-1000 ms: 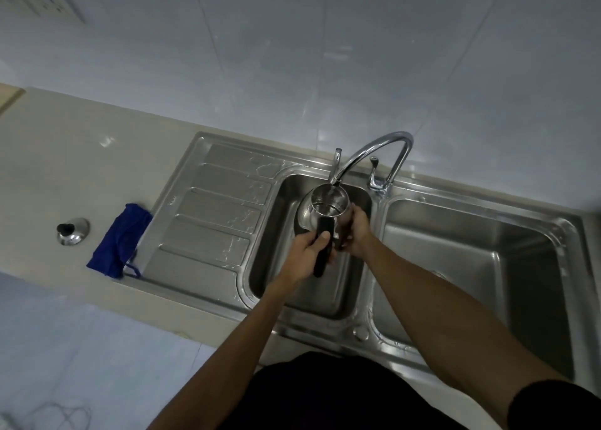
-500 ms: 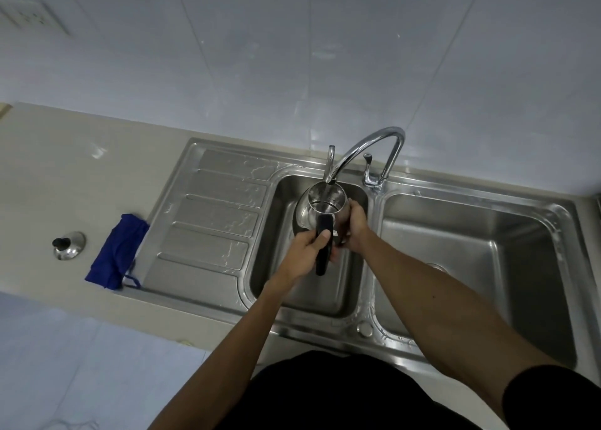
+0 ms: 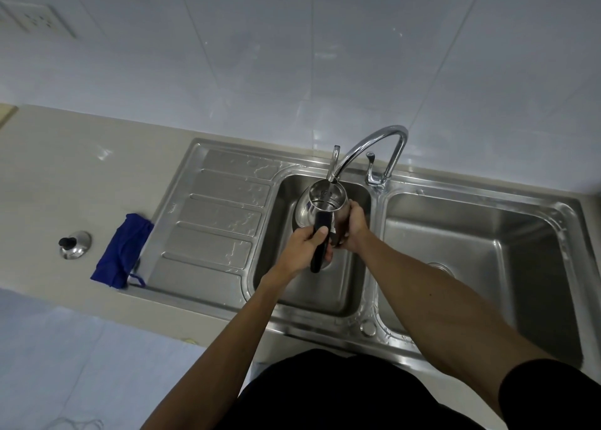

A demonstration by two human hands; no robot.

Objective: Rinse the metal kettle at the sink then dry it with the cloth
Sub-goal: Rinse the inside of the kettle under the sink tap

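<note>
The metal kettle [image 3: 317, 207] hangs lidless over the left sink basin [image 3: 312, 293], its open mouth right under the spout of the curved tap [image 3: 374, 138]. A thin stream of water runs from the spout into it. My left hand [image 3: 307, 241] grips its black handle. My right hand [image 3: 354, 223] presses against the kettle's right side. The blue cloth [image 3: 122, 250] lies crumpled on the counter, left of the draining board. The kettle's lid [image 3: 74, 244], shiny with a black knob, rests on the counter left of the cloth.
The steel sink has a ribbed draining board [image 3: 211, 221] on the left and a second basin [image 3: 481, 267] on the right. The beige counter [image 3: 48, 176] meets a tiled wall with a socket [image 3: 35, 20] at the upper left.
Both hands and the kettle keep the same hold under the tap. Only the camera view has shifted slightly.
</note>
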